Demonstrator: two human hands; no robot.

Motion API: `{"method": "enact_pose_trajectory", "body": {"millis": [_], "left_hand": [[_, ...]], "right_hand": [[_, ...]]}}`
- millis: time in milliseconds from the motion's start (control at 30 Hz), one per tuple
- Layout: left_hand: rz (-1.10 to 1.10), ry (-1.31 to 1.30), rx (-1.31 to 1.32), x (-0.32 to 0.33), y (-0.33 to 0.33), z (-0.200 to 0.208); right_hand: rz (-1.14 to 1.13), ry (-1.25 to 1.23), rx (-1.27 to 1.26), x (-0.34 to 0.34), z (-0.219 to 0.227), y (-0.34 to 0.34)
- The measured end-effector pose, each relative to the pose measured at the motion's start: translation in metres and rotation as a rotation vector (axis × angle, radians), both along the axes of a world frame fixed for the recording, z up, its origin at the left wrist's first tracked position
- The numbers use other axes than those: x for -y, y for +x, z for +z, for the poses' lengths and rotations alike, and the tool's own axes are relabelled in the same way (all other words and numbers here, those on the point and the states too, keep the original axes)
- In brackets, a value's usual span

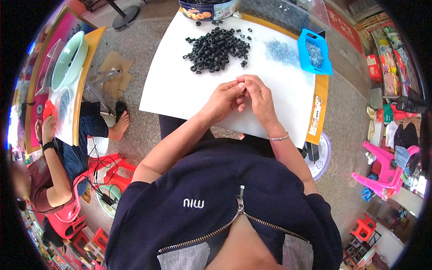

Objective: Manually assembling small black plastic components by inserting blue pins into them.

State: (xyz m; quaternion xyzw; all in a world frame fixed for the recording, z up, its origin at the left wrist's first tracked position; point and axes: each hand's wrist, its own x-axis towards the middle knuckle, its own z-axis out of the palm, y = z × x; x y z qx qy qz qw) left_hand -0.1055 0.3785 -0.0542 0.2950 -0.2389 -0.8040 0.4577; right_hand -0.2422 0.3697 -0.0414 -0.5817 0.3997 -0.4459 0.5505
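Over the near part of a white board (180,90), my left hand (225,99) and my right hand (261,101) meet at the fingertips. Both are closed in a pinch, and whatever sits between the fingers is hidden or too small to make out. Just beyond them lies a heap of small black ring-like parts (216,49), with a few strays around it. To the right of the heap, tiny clear bluish pieces (281,51) are spread on the board. A blue plastic basket (327,67) at the board's right edge holds more such pieces.
A round tin (200,13) of black parts and a clear plastic box (288,18) stand at the far edge. On the left, a co-worker's hand (48,128) is at another table with a pale green basin (58,74). A pink stool (380,168) stands right.
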Motion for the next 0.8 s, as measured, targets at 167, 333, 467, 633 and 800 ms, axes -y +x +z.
{"method": "enact_pose_trajectory", "body": {"millis": [167,333,467,633,800], "left_hand": [[0.025,-0.05,0.193,-0.003,-0.009,-0.004],[0.021,-0.097,0.34,-0.005,-0.006,0.002],[0.048,0.01,0.057,0.0,-0.002,0.0],[-0.033,0.009,-0.18,0.002,0.01,-0.006],[-0.028,0.039,-0.261,0.001,0.008,-0.012]], "right_hand": [[-0.045,0.17,0.029,-0.005,0.003,0.01],[-0.043,0.084,-0.036,-0.004,-0.004,0.013],[-0.018,0.173,0.089,-0.003,0.003,0.005],[0.014,0.085,0.099,-0.002,0.012,-0.004],[-0.03,0.037,0.075,-0.004,0.014,-0.007]]}}
